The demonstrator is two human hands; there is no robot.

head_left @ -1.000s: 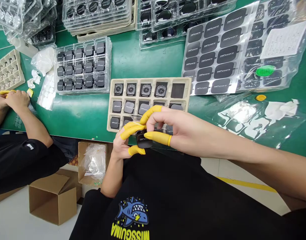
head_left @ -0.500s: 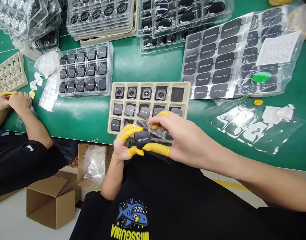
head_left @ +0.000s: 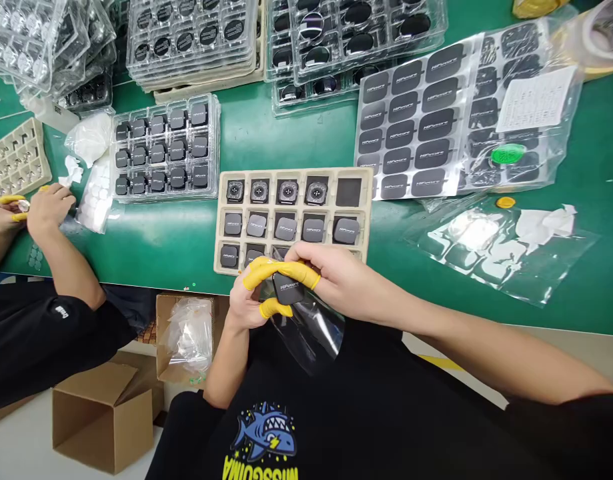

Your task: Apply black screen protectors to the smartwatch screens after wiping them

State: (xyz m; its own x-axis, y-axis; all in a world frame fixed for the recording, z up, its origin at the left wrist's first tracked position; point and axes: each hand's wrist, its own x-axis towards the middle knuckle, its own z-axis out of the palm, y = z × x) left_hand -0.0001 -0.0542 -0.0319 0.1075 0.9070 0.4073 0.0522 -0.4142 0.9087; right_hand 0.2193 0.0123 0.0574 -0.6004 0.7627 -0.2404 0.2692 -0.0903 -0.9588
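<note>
A black square case (head_left: 289, 292), marked HiFuture, is held just nearside of the beige tray (head_left: 295, 174). It is gripped by the curled fingers and thumb of the left hand (head_left: 242, 303). The right hand (head_left: 339, 277) is bent over the case's far edge; whether case or film is pinched there cannot be told. Yellow finger cots are worn on both. Clear film (head_left: 319, 333) is hung below the case, nearside of the tray.

Nearside-left of the tray, below table level: cardboard boxes (head_left: 133, 420) on pale floor, clear plastic bagging (head_left: 192, 333) stuffed in 1.

Tray is split 5 x 3. Near row is partly hidden by hands; middle row is filled with 5 logo-marked pieces; far row with 4 watches (head_left: 287, 192), backs up, and a dark pad (head_left: 348, 193).

Green tabletop (head_left: 243, 137) is seen around the tray. Right of tray: clear plastic sheet (head_left: 526, 273), white scraps on it. Left: clear blister tray (head_left: 215, 150) loaded with black cases; further left, a co-worker's hands (head_left: 49, 210).

Far-right of tray: HiFuture label sheets (head_left: 436, 123), partly bagged, topped by a green oval sticker (head_left: 507, 154). Beyond tray: stacked clear trays (head_left: 191, 50) of round parts.
</note>
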